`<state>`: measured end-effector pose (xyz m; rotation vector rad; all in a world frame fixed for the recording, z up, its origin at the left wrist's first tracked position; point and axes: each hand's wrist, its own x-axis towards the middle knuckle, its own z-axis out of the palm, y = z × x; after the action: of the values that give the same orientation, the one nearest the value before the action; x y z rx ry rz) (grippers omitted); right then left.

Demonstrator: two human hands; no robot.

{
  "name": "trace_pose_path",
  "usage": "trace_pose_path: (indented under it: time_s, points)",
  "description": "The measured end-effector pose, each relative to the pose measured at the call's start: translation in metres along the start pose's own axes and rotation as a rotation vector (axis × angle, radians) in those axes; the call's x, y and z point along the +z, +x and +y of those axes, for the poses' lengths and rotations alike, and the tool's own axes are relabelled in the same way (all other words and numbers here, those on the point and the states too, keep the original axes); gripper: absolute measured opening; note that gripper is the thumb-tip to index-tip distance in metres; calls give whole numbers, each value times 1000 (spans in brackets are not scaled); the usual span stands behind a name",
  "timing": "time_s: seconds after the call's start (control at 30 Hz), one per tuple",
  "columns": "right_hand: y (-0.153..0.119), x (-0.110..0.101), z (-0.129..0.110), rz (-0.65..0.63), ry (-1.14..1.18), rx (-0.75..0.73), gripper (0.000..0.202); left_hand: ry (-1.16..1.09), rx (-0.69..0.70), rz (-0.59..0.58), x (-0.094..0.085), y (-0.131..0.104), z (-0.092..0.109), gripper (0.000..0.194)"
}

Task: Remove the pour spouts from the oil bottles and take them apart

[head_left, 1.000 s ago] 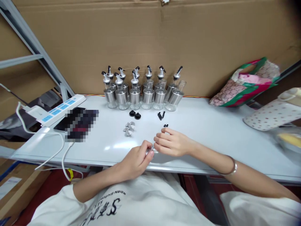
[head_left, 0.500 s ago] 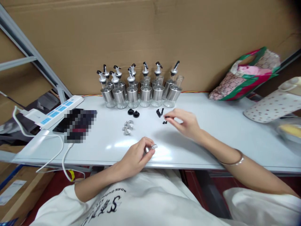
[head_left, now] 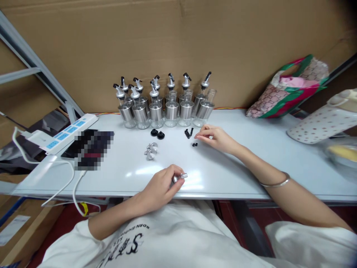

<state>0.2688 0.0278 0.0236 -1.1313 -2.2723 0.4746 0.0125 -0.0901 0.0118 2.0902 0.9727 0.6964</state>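
In the head view, the left hand (head_left: 163, 185) pinches a small silver metal spout piece (head_left: 183, 176) near the front edge of the glossy white table (head_left: 237, 167). The right hand (head_left: 216, 138) is just beside two tiny black plugs (head_left: 194, 144); whether its fingertips grip anything cannot be told. A careless brush might scatter the plugs. Slim black levers (head_left: 189, 133) crowd those fingertips; steel-sleeved clear glass bottles (head_left: 171, 111) block the space behind.

The spout (head_left: 183, 176) is silver, the small plugs (head_left: 193, 145) black, the table (head_left: 122, 152) pale grey, the jug (head_left: 320, 124) white with dots.
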Motion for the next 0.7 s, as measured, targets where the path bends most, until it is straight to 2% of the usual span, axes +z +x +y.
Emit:
trace_pose_path:
  time_s: [0.3,0.53,0.7]
  points:
    - [-2,1,13,-198,-42,131,17,8,1,-12,-1,0,2,12]
    - [-3,9,21,-167,-125,-18,20,11,3,-14,0,0,2,12]
    - [-3,7,16,-202,-106,-13,25,12,0,-14,-1,0,2,12]
